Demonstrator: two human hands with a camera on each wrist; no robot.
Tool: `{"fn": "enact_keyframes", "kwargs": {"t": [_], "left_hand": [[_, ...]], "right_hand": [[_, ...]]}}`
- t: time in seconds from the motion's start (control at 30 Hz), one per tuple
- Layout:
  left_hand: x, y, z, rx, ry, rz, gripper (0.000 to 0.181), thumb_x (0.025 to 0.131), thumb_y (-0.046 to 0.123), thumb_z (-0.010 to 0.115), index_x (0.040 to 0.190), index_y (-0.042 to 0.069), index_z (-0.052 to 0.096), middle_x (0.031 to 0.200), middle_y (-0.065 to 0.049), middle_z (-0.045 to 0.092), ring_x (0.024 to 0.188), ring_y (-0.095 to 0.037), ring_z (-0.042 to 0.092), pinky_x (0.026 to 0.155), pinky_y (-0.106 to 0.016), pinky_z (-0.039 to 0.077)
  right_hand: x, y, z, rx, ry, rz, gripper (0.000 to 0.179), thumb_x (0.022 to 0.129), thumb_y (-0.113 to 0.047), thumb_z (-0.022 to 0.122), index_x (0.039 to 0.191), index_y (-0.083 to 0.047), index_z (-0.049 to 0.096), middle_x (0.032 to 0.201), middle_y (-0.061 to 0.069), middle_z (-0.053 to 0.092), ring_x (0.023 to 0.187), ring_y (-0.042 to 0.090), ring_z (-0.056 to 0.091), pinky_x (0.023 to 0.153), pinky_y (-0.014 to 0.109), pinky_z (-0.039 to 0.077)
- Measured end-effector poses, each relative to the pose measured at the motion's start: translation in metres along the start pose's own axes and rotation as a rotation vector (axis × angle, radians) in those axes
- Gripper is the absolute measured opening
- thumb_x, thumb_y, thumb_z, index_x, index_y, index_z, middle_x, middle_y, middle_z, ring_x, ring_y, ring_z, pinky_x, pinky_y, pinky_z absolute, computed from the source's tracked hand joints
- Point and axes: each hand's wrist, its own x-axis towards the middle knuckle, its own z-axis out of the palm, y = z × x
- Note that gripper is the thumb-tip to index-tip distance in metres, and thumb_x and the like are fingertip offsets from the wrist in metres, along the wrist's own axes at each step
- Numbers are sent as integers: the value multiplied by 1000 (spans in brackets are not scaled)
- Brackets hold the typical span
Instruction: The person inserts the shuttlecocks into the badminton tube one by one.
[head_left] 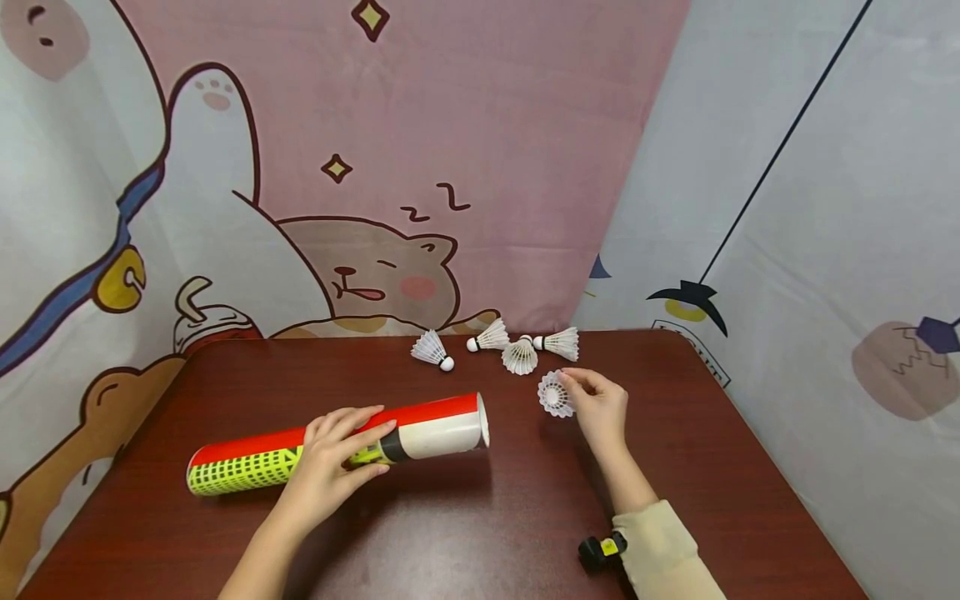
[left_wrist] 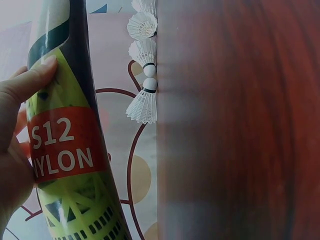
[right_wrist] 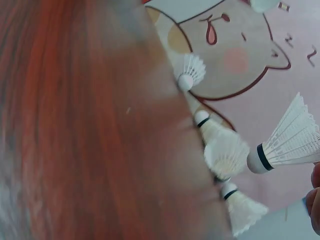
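My left hand [head_left: 326, 462] grips a long shuttlecock tube [head_left: 438, 429], red, yellow and white with a black band. In the left wrist view the tube [left_wrist: 62, 145] reads "S12 NYLON" and stands apart from the tabletop. It lies nearly level, its white end pointing right and slightly raised. To the right of that end, my right hand [head_left: 600, 408] pinches a white shuttlecock [head_left: 555, 394] by its skirt edge. The right wrist view shows this shuttlecock [right_wrist: 287, 140] in the air, its cork end toward the table and a dark band round it.
Several white shuttlecocks lie along the table's far edge: one on the left [head_left: 432, 350], another [head_left: 489, 336], one with its skirt toward me [head_left: 520, 357], and one on the right [head_left: 558, 343]. The dark red-brown table [head_left: 450, 533] meets a cartoon-printed cloth [head_left: 487, 167] behind.
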Motion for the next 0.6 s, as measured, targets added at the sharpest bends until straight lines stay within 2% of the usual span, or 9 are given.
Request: {"fn": "enact_keyframes", "kwargs": {"t": [0.2,0.33,0.37,0.43,0.53,0.6], "left_hand": [[1,0,0,-6,13,18,54,86,57,53,128,25,64,134,0,54,117,-26,46,92,-56,25],[2,1,-1,-8,13,18,53,86,56,53,128,25,64,134,0,54,117,-25,46,92,-56,25],[2,1,-1,-8,13,18,53,85,55,56,128,25,64,134,0,54,117,-25,46,92,-56,24],[2,2,-1,-7,15,19,52,81,48,68,128,25,64,134,0,54,117,-25,46,92,-56,24],[2,2,0,-4,22,23,62,69,28,85,128,25,64,134,0,54,117,-26,46,91,-57,24],[2,2,0,-1,25,22,70,62,15,89,128,25,64,134,0,54,116,-26,46,91,-57,24]], "right_hand": [[-4,-50,-2,73,-24,-20,5,81,6,72,85,9,72,70,22,66,53,8,52,48,15,38],[-6,-68,-2,101,-34,-18,5,81,7,71,86,10,71,70,23,65,54,6,52,48,15,37],[-7,-71,-1,109,-37,-19,5,81,8,71,86,10,71,70,23,65,54,5,52,48,15,37],[-9,-76,-1,134,-48,-15,5,81,8,71,86,10,70,69,23,64,54,3,51,47,15,37],[-12,-82,1,179,-73,3,5,81,8,71,86,10,69,68,21,64,54,3,51,47,16,37],[-15,-85,3,210,-90,18,5,81,9,70,86,10,69,68,20,64,54,3,52,47,16,38]]}}
